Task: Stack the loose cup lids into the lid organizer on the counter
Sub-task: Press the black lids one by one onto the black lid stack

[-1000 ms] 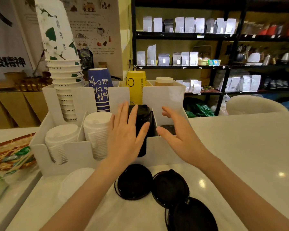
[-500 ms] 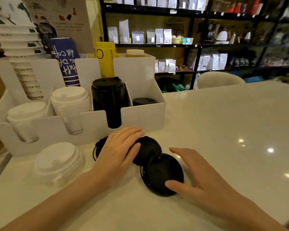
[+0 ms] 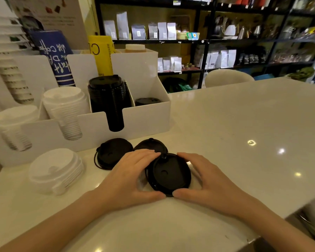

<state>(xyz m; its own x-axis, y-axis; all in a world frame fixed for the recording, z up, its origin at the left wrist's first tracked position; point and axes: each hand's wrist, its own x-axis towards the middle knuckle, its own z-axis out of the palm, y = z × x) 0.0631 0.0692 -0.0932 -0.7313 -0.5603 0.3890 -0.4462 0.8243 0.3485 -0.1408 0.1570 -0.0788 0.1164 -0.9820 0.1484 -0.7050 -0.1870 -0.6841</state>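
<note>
Three loose black lids lie on the white counter in front of the white lid organizer (image 3: 145, 122). The nearest black lid (image 3: 169, 174) is cupped between my left hand (image 3: 133, 177) and my right hand (image 3: 207, 180), fingers and thumbs around its rim. The other two black lids (image 3: 113, 153) (image 3: 149, 145) lie just behind, the right one partly under my left fingers. The organizer holds a tall black lid stack (image 3: 108, 99), a short black stack (image 3: 146, 101) in the rightmost slot, and two white lid stacks (image 3: 65, 106) (image 3: 13, 122).
A loose stack of white lids (image 3: 55, 170) sits on the counter left of my left hand. Paper cup stacks, blue (image 3: 53, 57) and yellow (image 3: 101, 55), stand behind the organizer. The counter edge (image 3: 287, 215) drops off at the near right. Shelves of bags fill the background.
Both hands came down from the organizer to the counter. Since half a second ago they have closed in around the nearest black lid, the left hand sliding right off the other lids.
</note>
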